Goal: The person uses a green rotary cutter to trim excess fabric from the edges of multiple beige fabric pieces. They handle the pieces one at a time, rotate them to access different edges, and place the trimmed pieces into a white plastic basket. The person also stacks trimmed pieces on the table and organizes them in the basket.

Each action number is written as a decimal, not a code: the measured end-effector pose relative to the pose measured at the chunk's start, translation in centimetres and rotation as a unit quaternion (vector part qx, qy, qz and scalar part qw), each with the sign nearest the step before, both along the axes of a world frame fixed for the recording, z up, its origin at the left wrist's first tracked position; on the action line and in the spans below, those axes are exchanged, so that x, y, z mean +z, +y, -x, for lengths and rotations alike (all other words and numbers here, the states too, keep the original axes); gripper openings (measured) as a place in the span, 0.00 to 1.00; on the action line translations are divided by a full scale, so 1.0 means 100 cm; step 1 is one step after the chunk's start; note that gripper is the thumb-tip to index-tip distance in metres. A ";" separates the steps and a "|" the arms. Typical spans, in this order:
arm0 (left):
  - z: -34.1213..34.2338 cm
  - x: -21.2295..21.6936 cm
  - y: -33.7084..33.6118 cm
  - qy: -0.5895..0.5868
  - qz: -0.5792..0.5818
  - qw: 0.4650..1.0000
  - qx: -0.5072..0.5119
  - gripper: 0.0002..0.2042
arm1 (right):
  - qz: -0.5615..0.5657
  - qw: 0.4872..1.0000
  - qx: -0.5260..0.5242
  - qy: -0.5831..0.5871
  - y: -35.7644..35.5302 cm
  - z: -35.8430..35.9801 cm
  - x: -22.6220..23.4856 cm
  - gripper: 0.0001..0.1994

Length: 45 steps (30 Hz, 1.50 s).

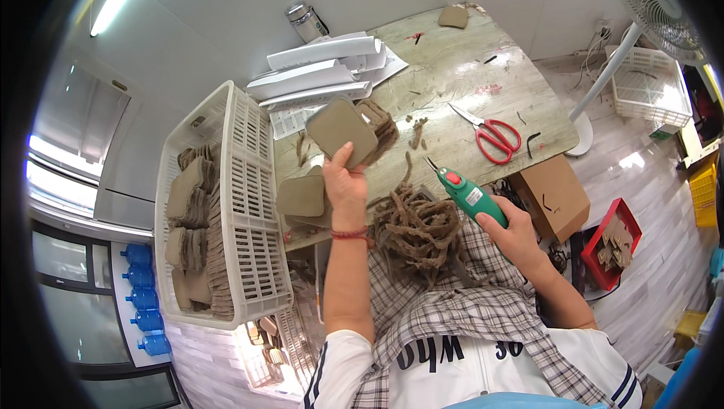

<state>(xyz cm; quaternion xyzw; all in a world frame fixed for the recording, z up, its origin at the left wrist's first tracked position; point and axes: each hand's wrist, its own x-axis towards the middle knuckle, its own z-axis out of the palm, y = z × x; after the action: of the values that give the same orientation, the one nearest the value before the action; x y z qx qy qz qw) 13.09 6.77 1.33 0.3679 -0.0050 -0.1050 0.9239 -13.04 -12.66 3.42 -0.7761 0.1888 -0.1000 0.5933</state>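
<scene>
My left hand (347, 182) is closed on a tan square pad (343, 128) with rounded corners, held over the left part of the table. Right behind it stands a stack of similar fuzzy-edged brown pads (385, 126). My right hand (513, 228) grips a green handheld power tool (471, 196) with a red button and a thin, pointed metal tip, aimed up and left. Between my arms, over my lap, lies a tangled heap of brown fuzzy strips (418, 228). More tan pads (300, 196) rest at the table edge beside my left wrist.
Red-handled scissors (494, 139) lie on the table (445, 69). Rolled papers (324, 66) and a steel flask (305, 20) are at the back. A white crate (260, 205) of pads stands left; a cardboard box (554, 198), red tray (633, 220) and fan (660, 5) are right.
</scene>
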 end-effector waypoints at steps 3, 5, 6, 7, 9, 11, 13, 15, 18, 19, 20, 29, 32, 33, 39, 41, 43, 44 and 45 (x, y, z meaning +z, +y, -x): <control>0.039 -0.005 -0.025 0.035 0.025 0.999 0.030 0.20 | 0.000 1.000 -0.006 -0.003 0.009 -0.004 0.009 0.21; 0.057 -0.009 -0.036 0.057 0.052 0.996 0.033 0.19 | 0.003 1.000 -0.017 -0.008 0.011 -0.002 0.009 0.21; 0.064 -0.007 -0.038 0.069 0.070 0.995 0.032 0.19 | 0.003 1.000 -0.020 -0.014 0.012 -0.002 0.009 0.21; 0.071 -0.004 -0.040 0.081 0.087 0.992 0.030 0.20 | 0.015 1.000 -0.020 -0.015 0.012 -0.001 0.012 0.21; 0.078 0.000 -0.043 0.096 0.122 0.988 0.018 0.20 | 0.024 0.999 -0.023 -0.008 0.013 0.001 0.011 0.22; 0.081 -0.001 -0.045 0.101 0.127 0.987 0.004 0.19 | 0.025 0.999 -0.021 -0.001 0.014 0.003 0.011 0.22; 0.085 -0.002 -0.048 0.102 0.130 0.986 -0.006 0.19 | 0.015 1.000 -0.015 0.004 0.015 0.003 0.013 0.22; 0.089 -0.002 -0.051 0.100 0.133 0.986 -0.013 0.19 | 0.020 1.000 -0.017 -0.005 0.016 0.004 0.013 0.22; 0.095 -0.003 -0.053 0.093 0.120 0.988 -0.032 0.18 | 0.015 1.000 -0.021 -0.014 0.017 0.003 0.016 0.22; 0.096 -0.003 -0.053 0.093 0.115 0.988 -0.037 0.18 | 0.011 1.000 -0.022 -0.016 0.017 0.003 0.017 0.22; 0.098 -0.004 -0.052 0.094 0.110 0.989 -0.042 0.17 | 0.010 1.000 -0.022 -0.018 0.017 0.002 0.017 0.21; 0.116 -0.015 -0.059 0.100 0.074 0.989 -0.082 0.16 | -0.003 0.999 -0.040 -0.030 0.014 0.001 0.024 0.21; 0.124 -0.014 -0.060 0.095 0.068 0.988 -0.105 0.16 | 0.005 0.998 -0.047 -0.041 0.012 0.000 0.024 0.21; 0.127 -0.012 -0.061 0.094 0.066 0.987 -0.111 0.16 | 0.010 0.998 -0.048 -0.045 0.011 -0.001 0.024 0.21; 0.138 -0.015 -0.057 0.093 0.039 0.985 -0.138 0.14 | 0.000 0.998 -0.052 -0.044 0.004 -0.003 0.029 0.20; 0.138 -0.016 -0.051 0.088 0.015 0.984 -0.153 0.14 | -0.007 0.998 -0.049 -0.045 0.000 -0.002 0.029 0.20; 0.134 -0.016 -0.043 0.077 -0.016 0.983 -0.167 0.14 | -0.015 0.998 -0.037 -0.046 -0.007 0.003 0.028 0.20; 0.130 -0.016 -0.037 0.069 -0.035 0.982 -0.174 0.14 | -0.015 0.999 -0.026 -0.037 -0.010 0.005 0.028 0.20; 0.125 -0.015 -0.032 0.062 -0.054 0.980 -0.181 0.15 | -0.016 0.999 -0.016 -0.028 -0.014 0.009 0.029 0.20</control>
<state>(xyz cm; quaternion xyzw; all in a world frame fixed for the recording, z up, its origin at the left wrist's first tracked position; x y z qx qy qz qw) 0.57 3.62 -0.21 0.4033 -0.0087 -0.2928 0.8669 -13.89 -14.10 6.34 -0.7606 0.1856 -0.1284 0.6088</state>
